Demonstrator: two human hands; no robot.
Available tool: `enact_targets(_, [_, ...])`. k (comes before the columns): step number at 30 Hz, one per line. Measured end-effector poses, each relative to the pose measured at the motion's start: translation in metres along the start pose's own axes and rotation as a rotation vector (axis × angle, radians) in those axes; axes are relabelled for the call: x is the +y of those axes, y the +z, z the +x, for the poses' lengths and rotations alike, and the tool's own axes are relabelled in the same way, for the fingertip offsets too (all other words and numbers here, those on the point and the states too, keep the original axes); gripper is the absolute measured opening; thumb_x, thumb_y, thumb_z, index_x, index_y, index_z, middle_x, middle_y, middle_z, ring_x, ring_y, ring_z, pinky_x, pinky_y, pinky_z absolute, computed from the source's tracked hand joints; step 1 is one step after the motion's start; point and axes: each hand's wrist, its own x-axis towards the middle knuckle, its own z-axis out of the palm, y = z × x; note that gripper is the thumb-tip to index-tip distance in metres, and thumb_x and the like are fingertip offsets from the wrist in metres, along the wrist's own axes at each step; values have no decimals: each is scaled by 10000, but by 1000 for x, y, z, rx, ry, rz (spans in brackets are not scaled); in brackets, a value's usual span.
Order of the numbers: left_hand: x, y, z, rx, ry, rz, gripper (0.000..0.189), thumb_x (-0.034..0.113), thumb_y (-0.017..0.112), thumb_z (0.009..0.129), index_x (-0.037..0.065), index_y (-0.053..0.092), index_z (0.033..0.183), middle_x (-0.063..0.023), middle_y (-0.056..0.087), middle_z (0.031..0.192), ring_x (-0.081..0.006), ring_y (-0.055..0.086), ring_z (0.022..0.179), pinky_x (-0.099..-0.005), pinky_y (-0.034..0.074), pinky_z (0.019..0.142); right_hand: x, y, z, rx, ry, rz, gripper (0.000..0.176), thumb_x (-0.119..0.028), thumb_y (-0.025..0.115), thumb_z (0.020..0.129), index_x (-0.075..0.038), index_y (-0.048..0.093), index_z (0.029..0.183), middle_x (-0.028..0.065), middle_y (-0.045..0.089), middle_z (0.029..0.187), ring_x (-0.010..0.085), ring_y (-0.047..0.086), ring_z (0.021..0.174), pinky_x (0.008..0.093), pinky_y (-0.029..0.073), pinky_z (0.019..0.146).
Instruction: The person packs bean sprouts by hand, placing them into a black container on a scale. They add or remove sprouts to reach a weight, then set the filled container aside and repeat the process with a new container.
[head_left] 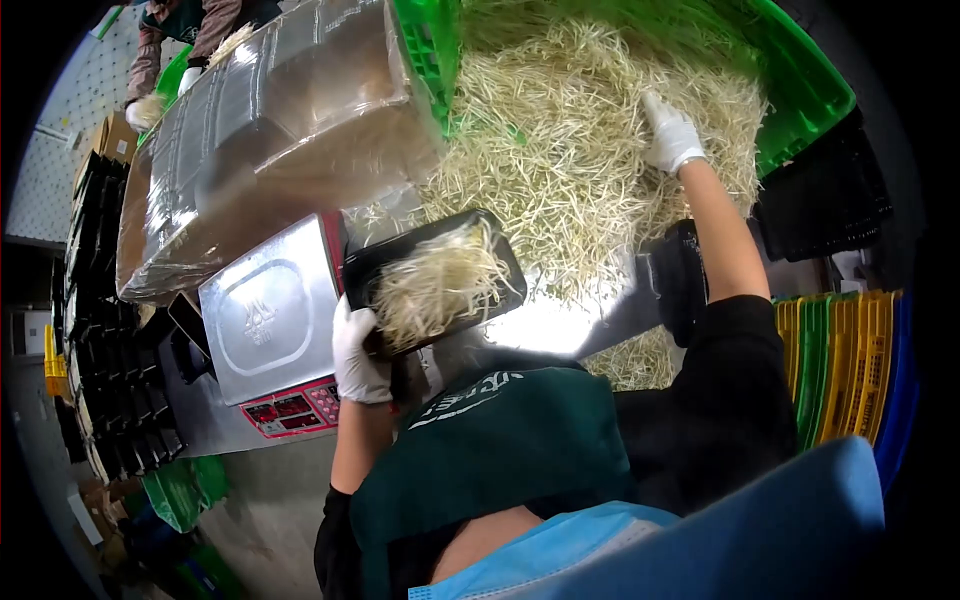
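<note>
My left hand (360, 355), in a white glove, is closed on the near left edge of a black tray (500, 250). White bean sprouts (445, 280) lie loosely in that tray, which is tilted in the view. Out to the right, my right hand (672, 135), also gloved, reaches into a large heap of bean sprouts (560, 130). Its fingers are stretched out and touch the sprouts, their tips partly hidden among them. Beside the tray, on the left, stands a digital scale (265, 315) with a bare metal plate and a red front panel.
A box-like stack wrapped in clear film (290, 140) stands behind the scale. Green crate walls (815, 110) bound the heap. Stacked black trays (110, 330) are at the left, coloured crates (850, 360) at the right. At top left, a co-worker's gloved hand (145, 112) holds sprouts.
</note>
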Motion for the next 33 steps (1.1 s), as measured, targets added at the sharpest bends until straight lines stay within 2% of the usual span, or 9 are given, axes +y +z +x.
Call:
enact_targets(5, [33, -28, -13, 111, 56, -156, 384, 172, 578, 815, -21, 571, 1146, -156, 623, 1121, -283, 609, 1012, -412, 501, 890, 1, 2, 9, -201, 36, -28, 586, -80, 686, 701, -125, 469, 1243, 189, 587, 1135, 367, 548, 1091, 416, 442, 935])
enact_targets(14, [55, -96, -25, 395, 281, -121, 268, 157, 594, 812, 24, 590, 1045, -121, 632, 1057, -265, 618, 961, -391, 509, 864, 17, 0, 15, -99, 182, 357, 539, 42, 560, 760, -119, 551, 1275, 186, 657, 1065, 275, 651, 963, 360, 522, 790])
enact_targets(20, [76, -145, -40, 620, 403, 70, 243, 97, 617, 793, 28, 606, 1026, -91, 644, 1013, -224, 630, 909, -344, 519, 822, -122, -67, -37, -186, -312, 837, 334, 109, 504, 801, -31, 592, 1091, 93, 662, 890, 186, 630, 747, 305, 535, 629])
enact_targets(25, [99, -135, -41, 722, 565, 518, 320, 168, 547, 858, 5, 566, 1133, -35, 568, 973, -136, 529, 896, -267, 432, 787, -207, -29, -74, -390, -540, 294, 702, -232, 780, 721, -17, 422, 1285, 206, 620, 1071, 305, 632, 947, 389, 527, 831])
enact_targets(26, [112, -143, -54, 693, 744, 942, 306, 155, 521, 877, -4, 531, 1139, -40, 540, 939, -129, 499, 880, -271, 420, 786, -193, -16, -80, -146, -598, 386, 851, -331, 807, 670, -1, 366, 1319, 231, 598, 1097, 319, 612, 984, 393, 497, 887])
enact_targets(27, [112, -129, -61, 812, 862, 758, 262, 94, 473, 880, -26, 510, 1111, -61, 539, 939, -131, 494, 876, -259, 416, 795, -179, -10, -84, 104, -658, 471, 1004, -430, 835, 620, 14, 310, 1352, 257, 575, 1123, 333, 593, 1022, 397, 466, 943])
enact_targets(28, [109, -72, -66, 955, 1034, 503, 253, 36, 424, 880, -54, 513, 1100, -84, 549, 961, -132, 507, 893, -250, 430, 805, -156, -32, -80, -142, -468, 405, 1008, -475, 819, 629, 41, 323, 1338, 270, 521, 1203, 340, 566, 1068, 395, 426, 1000])
enact_targets(30, [97, -56, -88, 446, 973, 779, 380, 102, 433, 934, -131, 468, 1232, -165, 556, 1194, -177, 538, 1045, -293, 409, 977, -111, -35, -78, -157, -240, -190, 1133, -437, 833, 583, 20, 226, 1424, 245, 387, 1385, 371, 423, 1264, 462, 332, 1071])
enact_targets(33, [44, 25, -55, -241, 477, 1279, 567, 97, 622, 796, -137, 424, 1274, -270, 519, 1266, -295, 583, 1071, -332, 438, 961, -82, 5, -68, -531, -26, -819, 858, -284, 513, 886, 13, -25, 1485, 235, 150, 1539, 390, 221, 1406, 568, 228, 1082])
